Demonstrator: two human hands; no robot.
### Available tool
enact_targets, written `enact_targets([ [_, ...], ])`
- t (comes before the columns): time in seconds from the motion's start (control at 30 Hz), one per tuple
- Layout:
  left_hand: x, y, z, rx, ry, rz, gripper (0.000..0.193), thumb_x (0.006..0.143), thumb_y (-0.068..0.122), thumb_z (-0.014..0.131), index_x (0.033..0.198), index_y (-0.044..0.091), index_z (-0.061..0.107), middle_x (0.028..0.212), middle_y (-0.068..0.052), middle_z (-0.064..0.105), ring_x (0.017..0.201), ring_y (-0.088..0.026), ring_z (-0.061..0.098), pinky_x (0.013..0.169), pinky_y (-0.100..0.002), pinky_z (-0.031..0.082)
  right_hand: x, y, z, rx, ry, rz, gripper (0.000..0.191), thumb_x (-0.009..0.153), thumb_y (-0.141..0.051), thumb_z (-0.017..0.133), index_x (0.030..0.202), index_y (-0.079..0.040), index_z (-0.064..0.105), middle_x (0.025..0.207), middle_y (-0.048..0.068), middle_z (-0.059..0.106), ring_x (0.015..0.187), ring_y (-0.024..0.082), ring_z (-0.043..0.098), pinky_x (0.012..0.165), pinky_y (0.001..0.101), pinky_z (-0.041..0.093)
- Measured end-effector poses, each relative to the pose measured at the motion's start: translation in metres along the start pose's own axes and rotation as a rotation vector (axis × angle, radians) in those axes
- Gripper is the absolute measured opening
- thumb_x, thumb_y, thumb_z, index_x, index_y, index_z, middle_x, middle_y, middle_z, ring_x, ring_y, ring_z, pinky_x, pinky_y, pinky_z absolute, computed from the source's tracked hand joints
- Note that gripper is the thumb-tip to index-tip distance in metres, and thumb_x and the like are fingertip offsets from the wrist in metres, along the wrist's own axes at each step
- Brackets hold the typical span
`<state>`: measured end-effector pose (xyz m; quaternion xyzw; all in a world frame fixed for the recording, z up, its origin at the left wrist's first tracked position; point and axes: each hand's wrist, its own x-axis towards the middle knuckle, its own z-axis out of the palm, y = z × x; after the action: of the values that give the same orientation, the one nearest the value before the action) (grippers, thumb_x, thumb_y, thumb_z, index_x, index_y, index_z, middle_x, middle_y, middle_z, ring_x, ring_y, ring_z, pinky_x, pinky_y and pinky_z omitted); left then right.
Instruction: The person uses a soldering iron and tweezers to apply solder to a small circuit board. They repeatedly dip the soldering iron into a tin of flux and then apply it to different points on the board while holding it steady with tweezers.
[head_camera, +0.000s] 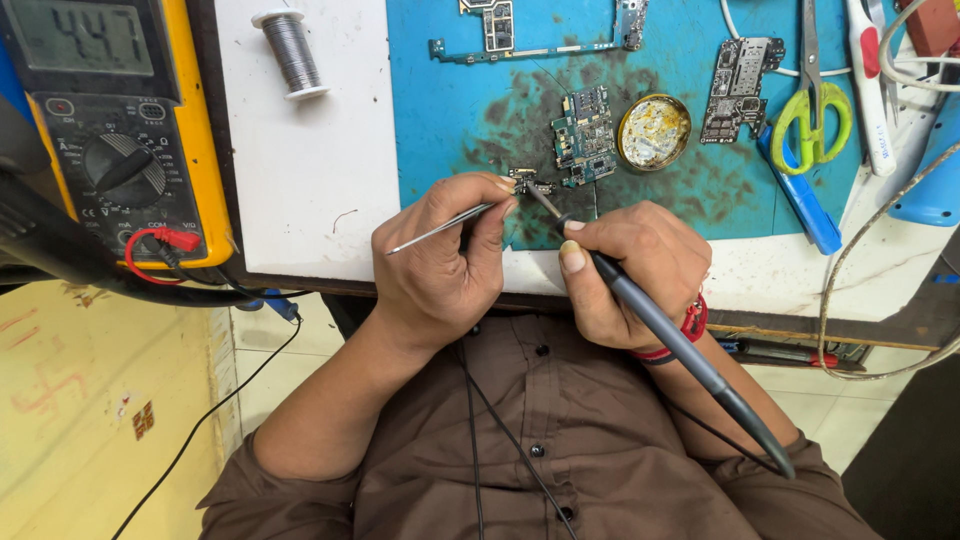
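Observation:
My left hand (445, 260) pinches metal tweezers (440, 228) whose tips rest on a small electronic part (531, 182) on the stained blue work mat (450, 110). In my right hand (630, 270) is a dark grey soldering iron (680, 345), gripped like a pen, its tip touching that same small part. The iron's handle and cord run back over my right wrist. A green circuit board (585, 135) lies just beyond the part, beside a round tin of yellowish flux (654, 131).
A yellow multimeter (110, 130) with red and black leads stands at the left. A solder spool (290, 52) sits on the white bench top (300, 180). More circuit boards (738, 88), green-handled scissors (810, 115), a blue tool (798, 195) and cables lie at the right.

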<state>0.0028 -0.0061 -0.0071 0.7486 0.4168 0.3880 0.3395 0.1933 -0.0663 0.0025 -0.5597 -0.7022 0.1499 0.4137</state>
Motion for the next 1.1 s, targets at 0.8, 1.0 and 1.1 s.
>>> enact_targets([
  [0.8,-0.0001,0.0,0.0,0.001,0.003,0.008,0.015,0.105,0.004,0.072,0.113,0.006,0.06,0.106,-0.006,0.073,0.086,-0.021,0.075,0.069,-0.028,0.058,0.0005,-0.001,-0.0006,-0.01,-0.008,0.008,0.012,0.091,0.0,0.073,0.1,0.0,0.065,0.083,0.012,0.069,0.07,0.026,0.067,0.06,0.0326,0.05],
  [1.0,0.0007,-0.0008,0.0003,-0.005,0.004,0.007,0.015,0.104,0.004,0.072,0.113,0.006,0.06,0.105,-0.006,0.073,0.086,-0.02,0.075,0.068,-0.027,0.059,0.0009,-0.0013,-0.001,-0.008,-0.002,0.014,0.011,0.091,0.0,0.073,0.099,-0.002,0.065,0.086,0.012,0.07,0.072,0.026,0.068,0.061,0.0326,0.051],
  [1.1,0.0001,-0.0007,-0.0002,-0.006,0.002,0.004,0.015,0.104,0.004,0.072,0.113,0.006,0.06,0.106,-0.007,0.073,0.086,-0.02,0.075,0.068,-0.027,0.059,0.001,-0.0033,-0.0025,-0.019,0.012,0.041,0.014,0.093,0.0,0.072,0.106,-0.001,0.066,0.089,0.012,0.072,0.074,0.026,0.069,0.064,0.0326,0.052],
])
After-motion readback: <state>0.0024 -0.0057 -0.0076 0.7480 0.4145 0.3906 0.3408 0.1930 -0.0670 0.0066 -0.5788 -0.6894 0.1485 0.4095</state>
